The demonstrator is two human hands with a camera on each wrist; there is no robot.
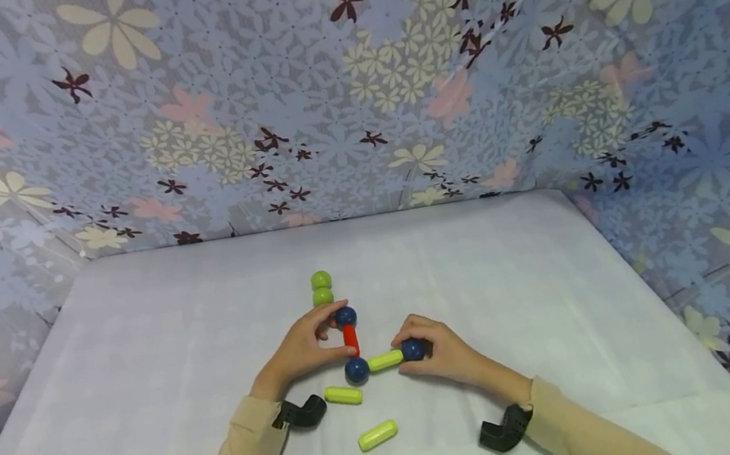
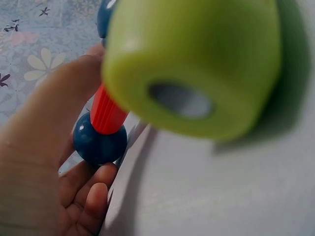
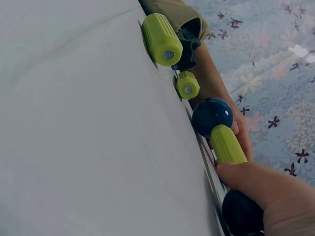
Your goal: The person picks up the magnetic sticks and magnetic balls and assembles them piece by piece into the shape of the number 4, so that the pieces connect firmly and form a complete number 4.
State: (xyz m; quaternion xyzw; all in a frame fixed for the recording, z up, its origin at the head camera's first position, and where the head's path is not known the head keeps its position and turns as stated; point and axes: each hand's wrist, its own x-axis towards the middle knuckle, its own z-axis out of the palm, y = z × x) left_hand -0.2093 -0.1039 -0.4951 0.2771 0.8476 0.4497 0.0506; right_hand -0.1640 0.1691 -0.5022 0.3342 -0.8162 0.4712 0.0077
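Observation:
A red magnetic rod [image 1: 351,338] joins a far blue ball [image 1: 346,317] to a near blue ball [image 1: 357,370]. My left hand [image 1: 301,348] grips this piece from the left, thumb at the rod's near end and fingers by the far ball. From the near ball a yellow-green rod [image 1: 386,360] runs right to another blue ball [image 1: 413,349]. My right hand [image 1: 445,351] pinches that rod's right end beside the ball; its thumb lies on the rod [image 3: 227,145] in the right wrist view. Fingers partly cover the right ball.
Two green balls [image 1: 321,288] stand in line just beyond my left fingers. Two loose yellow-green rods lie nearer me, one rod [image 1: 343,395] close to my left wrist and another rod [image 1: 378,435] farther down the white cloth [image 1: 170,316]. A flowered curtain [image 1: 316,107] rises behind.

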